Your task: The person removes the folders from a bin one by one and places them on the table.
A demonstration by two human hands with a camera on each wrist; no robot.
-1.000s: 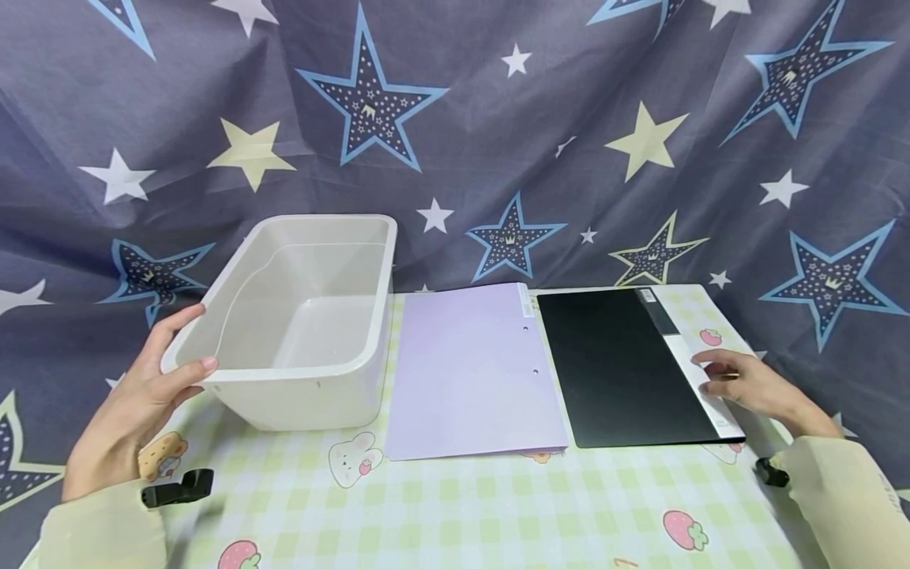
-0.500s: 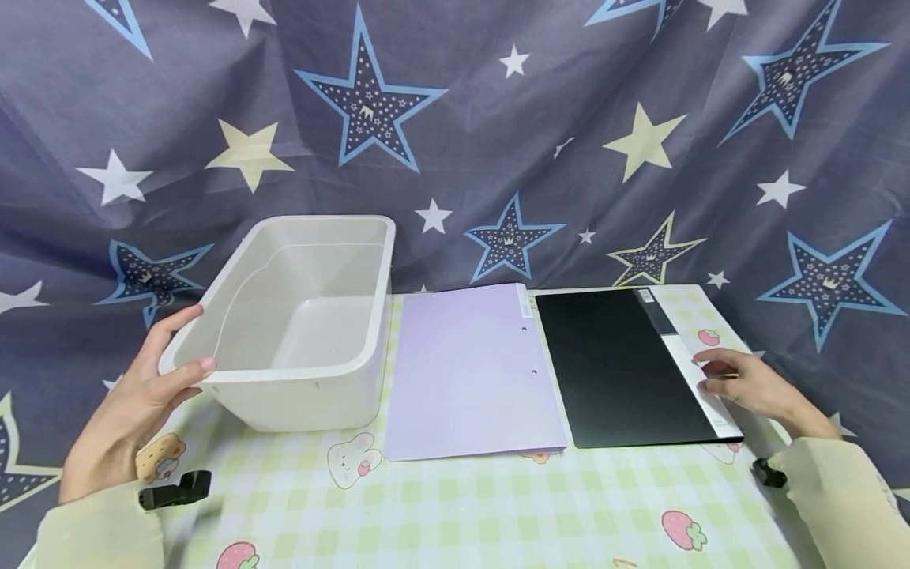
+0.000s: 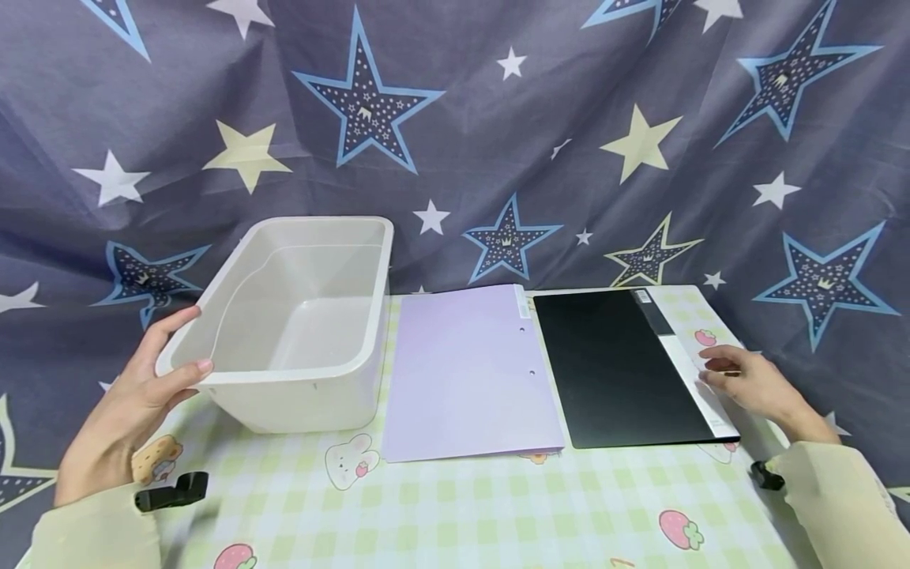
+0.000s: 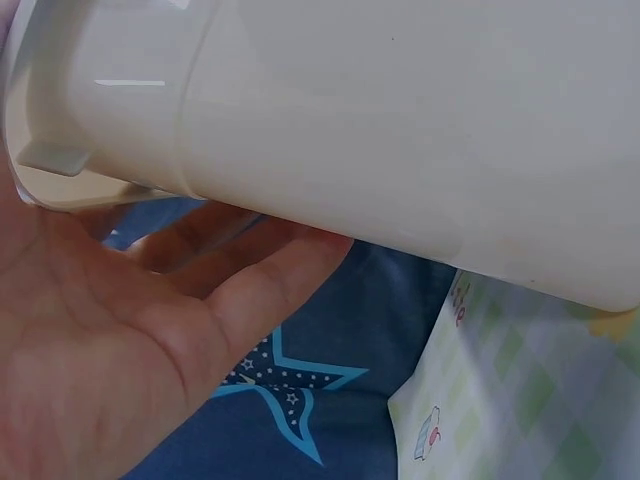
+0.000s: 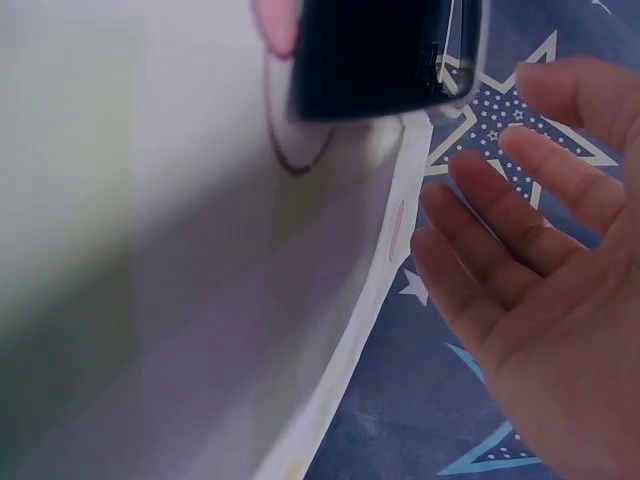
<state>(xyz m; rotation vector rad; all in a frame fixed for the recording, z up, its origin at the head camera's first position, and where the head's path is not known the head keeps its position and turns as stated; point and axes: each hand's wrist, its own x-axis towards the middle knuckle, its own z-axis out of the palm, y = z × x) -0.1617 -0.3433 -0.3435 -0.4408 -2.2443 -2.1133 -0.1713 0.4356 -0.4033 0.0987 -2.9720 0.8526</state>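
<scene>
A deep white plastic tub (image 3: 347, 403) stands at the left of the table, its inside bare. My left hand (image 3: 135, 399) grips the rim at the near left corner, thumb over the edge. In the left wrist view the fingers (image 4: 285, 275) lie along the tub's outer wall. A black folder (image 3: 618, 379) with a white strip down its right side lies flat at the right. Beside that strip is my right hand (image 3: 761, 387), its fingers loosely bent. The right wrist view shows these fingers (image 5: 485, 240) apart from the folder's corner (image 5: 380, 60), holding nothing.
Between tub and black folder lies a lilac folder (image 3: 472, 379) with two punched holes. A green-checked cloth (image 3: 455, 514) covers the table. Behind it hangs a dark curtain (image 3: 455, 150) with stars, and the table's right edge runs close by my right hand.
My right hand has drawn slightly rightward, away from the black folder's white strip. My left hand keeps its hold on the tub. The head view has shifted a little.
</scene>
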